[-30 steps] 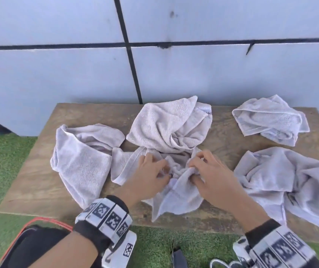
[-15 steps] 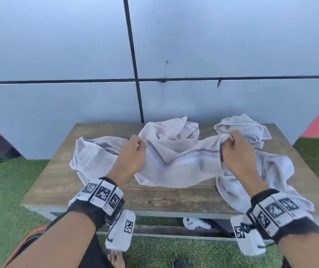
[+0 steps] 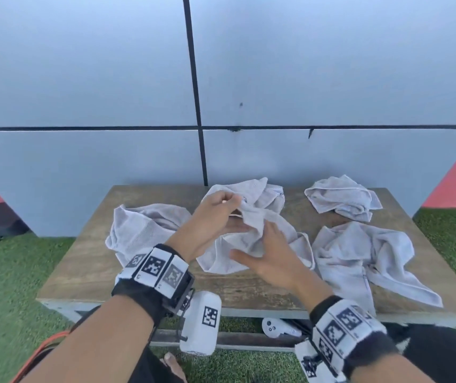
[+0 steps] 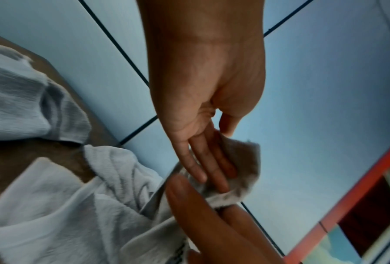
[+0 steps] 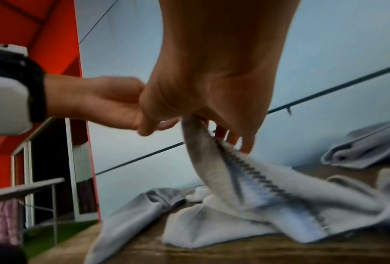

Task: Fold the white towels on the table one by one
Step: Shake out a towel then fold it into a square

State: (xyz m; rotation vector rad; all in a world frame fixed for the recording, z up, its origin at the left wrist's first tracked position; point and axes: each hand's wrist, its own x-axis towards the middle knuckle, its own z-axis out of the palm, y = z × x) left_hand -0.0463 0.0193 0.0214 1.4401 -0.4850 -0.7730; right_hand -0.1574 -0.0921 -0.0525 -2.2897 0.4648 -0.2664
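Both hands meet over the middle of the wooden table (image 3: 97, 272) on one white towel (image 3: 249, 244). My left hand (image 3: 235, 214) pinches its raised end between thumb and straight fingers; the rest droops onto the table. My right hand (image 3: 251, 243) lies against the cloth just below, fingers straight, thumb spread, fingertips hidden behind a fold. The left wrist view shows the left hand (image 4: 223, 151) pinching the towel (image 4: 76, 205) above the right hand (image 4: 200, 214). In the right wrist view the towel's zigzag-stitched edge (image 5: 268, 200) rises to the right hand (image 5: 212, 128).
Crumpled white towels lie at the left (image 3: 144, 230), back centre (image 3: 265, 194), back right (image 3: 343, 200) and right (image 3: 359, 258), the last hanging over the front edge. A grey panelled wall stands behind the table. A white controller (image 3: 274, 327) lies under it on green turf.
The hands lifted the middle towel off the table and held it stretched by two corners. Now they have come together, and the right thumb has spread away from the cloth.
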